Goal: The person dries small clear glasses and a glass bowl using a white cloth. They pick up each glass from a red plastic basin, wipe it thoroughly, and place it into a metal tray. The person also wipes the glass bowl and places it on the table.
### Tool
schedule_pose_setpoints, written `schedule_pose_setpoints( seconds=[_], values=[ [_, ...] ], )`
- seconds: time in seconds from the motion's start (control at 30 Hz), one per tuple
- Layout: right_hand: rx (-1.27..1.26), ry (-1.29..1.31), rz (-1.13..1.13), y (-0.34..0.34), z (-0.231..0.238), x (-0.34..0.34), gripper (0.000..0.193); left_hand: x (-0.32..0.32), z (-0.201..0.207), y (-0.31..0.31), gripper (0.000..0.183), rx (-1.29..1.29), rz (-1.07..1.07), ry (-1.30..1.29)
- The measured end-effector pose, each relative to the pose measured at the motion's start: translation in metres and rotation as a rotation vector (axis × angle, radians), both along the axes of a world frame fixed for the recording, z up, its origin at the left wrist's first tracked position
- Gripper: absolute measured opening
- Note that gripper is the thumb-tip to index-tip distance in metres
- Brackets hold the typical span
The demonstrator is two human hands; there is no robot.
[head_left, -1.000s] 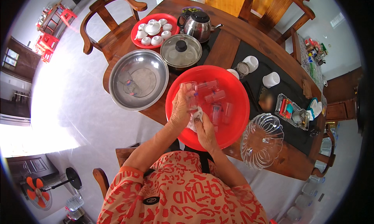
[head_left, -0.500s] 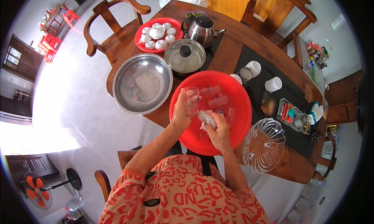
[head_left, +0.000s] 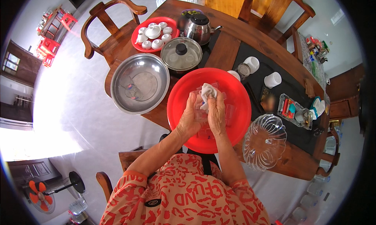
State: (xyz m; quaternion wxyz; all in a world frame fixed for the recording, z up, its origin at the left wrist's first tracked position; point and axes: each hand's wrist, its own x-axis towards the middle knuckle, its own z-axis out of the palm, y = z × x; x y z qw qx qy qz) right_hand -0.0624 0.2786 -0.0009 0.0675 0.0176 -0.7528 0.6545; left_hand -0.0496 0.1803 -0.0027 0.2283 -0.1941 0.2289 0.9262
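My left hand (head_left: pixel 188 120) is wrapped round a clear drinking glass (head_left: pixel 201 115), holding it over a wide red basin (head_left: pixel 239 132). A crumpled white cloth (head_left: pixel 208 92) is pinched in my right hand (head_left: pixel 216 112), against the upper end of the glass. Much of the glass is hidden by the fingers. Below the hands, several more clear glasses (head_left: pixel 230 114) lie in the red basin. To the left, a steel basin (head_left: pixel 156 74) holds clear glassware (head_left: pixel 130 91) with small coloured marks.
Behind the red basin stand a lidded pot (head_left: pixel 181 58), a steel kettle (head_left: pixel 197 30) and a red tray (head_left: pixel 137 45) of white teaware. Right of it are a ribbed glass bowl (head_left: pixel 264 141), white cups (head_left: pixel 272 80) and a clear tray (head_left: pixel 288 115). Wooden chairs (head_left: pixel 105 19) surround the table.
My right hand and the cloth have risen from the glass's near side to its upper end. Both hands have drawn together, and the glass has shifted slightly right.
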Motion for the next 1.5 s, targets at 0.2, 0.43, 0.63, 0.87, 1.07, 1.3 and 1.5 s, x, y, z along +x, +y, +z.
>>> schedule_pose_setpoints(
  seconds=[0.2,0.43,0.63,0.87,1.07,1.3,1.5],
  values=[
    [0.355,0.261,0.053,-0.004,-0.001,0.04,0.04,-0.013,-0.015,-0.01,0.068,0.081,0.086,0.064],
    [0.077,0.063,0.071,-0.003,-0.002,0.034,0.04,-0.008,-0.004,-0.009,0.057,-0.018,0.015,0.102],
    [0.098,-0.317,0.272,0.011,-0.011,0.011,0.037,-0.01,-0.003,-0.031,0.047,-0.299,0.125,0.298],
    [1.132,0.12,0.3,-0.016,-0.075,0.023,0.039,-0.006,0.006,-0.042,0.058,-0.535,0.039,0.342],
    [0.564,-0.047,0.574,0.041,-0.058,0.014,0.037,-0.009,0.005,-0.05,0.049,-0.472,-0.042,0.177],
    [0.214,0.129,0.382,0.05,0.051,0.007,0.044,-0.005,-0.004,-0.024,0.042,-0.758,0.077,0.277],
    [0.543,0.22,0.468,0.055,0.04,0.004,0.041,-0.006,-0.009,-0.026,0.043,-0.971,0.146,0.503]
  ],
)
